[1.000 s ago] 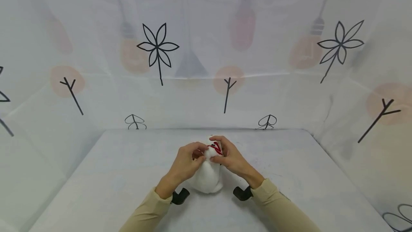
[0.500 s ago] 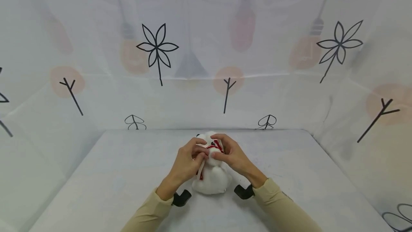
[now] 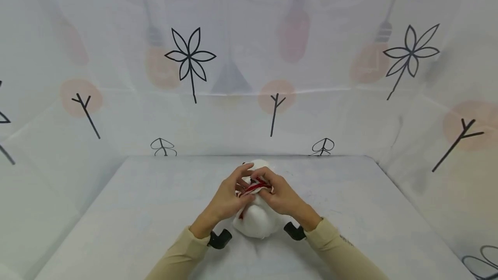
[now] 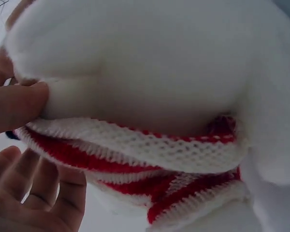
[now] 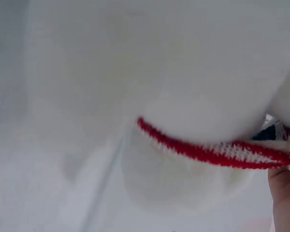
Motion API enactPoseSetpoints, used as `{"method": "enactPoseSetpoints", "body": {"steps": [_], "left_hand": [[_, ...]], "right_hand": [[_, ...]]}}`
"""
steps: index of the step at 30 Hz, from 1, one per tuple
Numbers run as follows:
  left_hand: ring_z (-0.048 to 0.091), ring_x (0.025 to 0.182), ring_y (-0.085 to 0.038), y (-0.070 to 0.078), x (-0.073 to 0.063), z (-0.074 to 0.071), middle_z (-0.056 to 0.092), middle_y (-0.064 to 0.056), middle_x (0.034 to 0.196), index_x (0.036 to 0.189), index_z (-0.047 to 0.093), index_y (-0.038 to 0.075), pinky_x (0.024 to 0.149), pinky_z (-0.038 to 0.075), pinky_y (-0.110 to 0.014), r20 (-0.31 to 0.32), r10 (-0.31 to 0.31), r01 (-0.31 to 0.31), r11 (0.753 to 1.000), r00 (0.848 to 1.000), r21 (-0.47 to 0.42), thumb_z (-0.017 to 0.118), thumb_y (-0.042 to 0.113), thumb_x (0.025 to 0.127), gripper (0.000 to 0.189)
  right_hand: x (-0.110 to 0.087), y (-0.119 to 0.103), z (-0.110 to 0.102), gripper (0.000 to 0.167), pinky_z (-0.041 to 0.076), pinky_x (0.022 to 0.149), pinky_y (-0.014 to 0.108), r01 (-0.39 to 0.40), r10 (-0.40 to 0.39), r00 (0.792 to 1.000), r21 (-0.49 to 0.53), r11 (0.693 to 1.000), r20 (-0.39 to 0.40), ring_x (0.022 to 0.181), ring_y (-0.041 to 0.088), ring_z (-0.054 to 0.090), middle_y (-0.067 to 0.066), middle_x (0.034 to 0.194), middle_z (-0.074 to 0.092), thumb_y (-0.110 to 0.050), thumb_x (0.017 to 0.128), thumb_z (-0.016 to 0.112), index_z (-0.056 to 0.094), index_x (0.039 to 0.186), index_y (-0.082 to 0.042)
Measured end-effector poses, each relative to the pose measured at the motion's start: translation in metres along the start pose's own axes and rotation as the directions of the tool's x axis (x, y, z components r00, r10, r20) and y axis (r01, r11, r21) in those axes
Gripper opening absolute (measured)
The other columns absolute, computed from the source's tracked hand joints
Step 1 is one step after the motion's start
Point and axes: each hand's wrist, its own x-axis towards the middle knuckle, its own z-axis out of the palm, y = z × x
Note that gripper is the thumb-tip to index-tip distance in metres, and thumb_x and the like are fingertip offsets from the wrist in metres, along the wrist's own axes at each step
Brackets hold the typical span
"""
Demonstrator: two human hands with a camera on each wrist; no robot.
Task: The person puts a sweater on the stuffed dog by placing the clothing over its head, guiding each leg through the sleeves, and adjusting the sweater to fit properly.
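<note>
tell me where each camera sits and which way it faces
Head: on the head, facing forward and down at the white plush; left hand, right hand and sleeves show.
Left wrist: on that wrist, facing the plush and red-and-white knit close up; fingers show at left, whose is unclear.
Right wrist: on that wrist, facing the plush and knit; part of a hand shows at right.
Both wrist views share plush and knit.

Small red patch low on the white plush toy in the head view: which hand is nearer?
Left. The left hand is just up and left of the red patch; the right hand is farther off, up and to the right.
</note>
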Motion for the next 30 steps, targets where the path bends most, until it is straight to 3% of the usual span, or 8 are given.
{"method": "enactPoseSetpoints", "body": {"steps": [4, 11, 15, 22, 24, 28, 30], "left_hand": [[0.062, 0.087, -0.022, -0.002, 0.000, 0.004, 0.055, -0.008, 0.133, 0.145, 0.037, 0.014, 0.075, 0.050, -0.040, -0.023, 0.007, -0.007, 1.000, 1.000, 0.003, 0.070, -0.003, 0.081, 0.074], [0.063, 0.086, -0.012, -0.005, -0.001, 0.007, 0.066, -0.001, 0.116, 0.138, 0.044, 0.015, 0.078, 0.052, -0.031, -0.054, 0.016, -0.014, 0.999, 0.998, 0.031, 0.066, -0.002, 0.083, 0.062], [0.060, 0.078, -0.010, -0.009, -0.002, 0.009, 0.067, -0.001, 0.107, 0.128, 0.050, 0.013, 0.072, 0.052, -0.029, -0.086, 0.047, -0.038, 0.994, 0.995, 0.103, 0.064, -0.002, 0.083, 0.050], [0.046, 0.054, -0.006, -0.014, -0.003, 0.009, 0.059, 0.004, 0.091, 0.111, 0.051, 0.010, 0.048, 0.040, -0.022, -0.129, 0.079, -0.055, 0.982, 0.989, 0.179, 0.062, -0.006, 0.078, 0.039], [0.044, 0.053, -0.005, -0.015, -0.001, 0.010, 0.058, 0.004, 0.089, 0.107, 0.052, 0.010, 0.047, 0.039, -0.022, -0.148, 0.119, -0.084, 0.971, 0.982, 0.226, 0.062, -0.008, 0.077, 0.036], [0.043, 0.060, -0.007, -0.018, 0.000, 0.011, 0.052, 0.001, 0.080, 0.096, 0.055, 0.010, 0.053, 0.039, -0.022, -0.200, 0.222, -0.148, 0.933, 0.954, 0.328, 0.062, -0.011, 0.075, 0.031], [0.045, 0.064, -0.008, -0.018, 0.000, 0.010, 0.051, 0.000, 0.079, 0.094, 0.056, 0.009, 0.056, 0.041, -0.022, -0.201, 0.238, -0.164, 0.930, 0.950, 0.328, 0.063, -0.010, 0.075, 0.028]], "right_hand": [[0.001, -0.002, 0.000, 0.056, 0.049, 0.066, 0.024, 0.118, -0.114, 0.993, -0.217, 0.969, 0.030, 0.084, 0.011, 0.055, 0.009, 0.115, 0.058, 0.018, 0.081, 0.051, 0.045, 0.129, -0.009], [0.000, -0.003, -0.001, 0.052, 0.047, 0.068, 0.023, 0.187, -0.194, 0.981, -0.413, 0.891, 0.024, 0.080, 0.009, 0.053, 0.004, 0.103, 0.058, 0.007, 0.076, 0.057, 0.042, 0.124, -0.007], [0.001, -0.001, -0.001, 0.045, 0.049, 0.072, 0.026, 0.194, -0.201, 0.979, -0.378, 0.905, 0.020, 0.086, 0.012, 0.056, 0.004, 0.107, 0.057, 0.007, 0.079, 0.061, 0.048, 0.120, -0.005], [-0.001, 0.004, 0.000, 0.041, 0.047, 0.072, 0.027, 0.165, -0.182, 0.983, -0.305, 0.938, -0.028, 0.086, 0.013, 0.053, 0.003, 0.099, 0.057, 0.006, 0.082, 0.065, 0.052, 0.119, -0.006], [-0.001, 0.006, 0.000, 0.039, 0.047, 0.072, 0.028, 0.147, -0.163, 0.986, -0.293, 0.945, -0.030, 0.086, 0.012, 0.053, 0.001, 0.098, 0.057, 0.005, 0.083, 0.065, 0.053, 0.118, -0.007], [-0.001, 0.006, -0.002, 0.038, 0.048, 0.074, 0.028, 0.120, -0.130, 0.991, -0.272, 0.955, -0.021, 0.085, 0.011, 0.054, -0.001, 0.093, 0.058, 0.001, 0.083, 0.069, 0.054, 0.116, -0.009], [-0.001, 0.006, -0.003, 0.037, 0.048, 0.073, 0.029, 0.109, -0.117, 0.993, -0.251, 0.962, -0.018, 0.084, 0.012, 0.055, -0.001, 0.091, 0.059, 0.000, 0.082, 0.072, 0.054, 0.114, -0.008]]}}
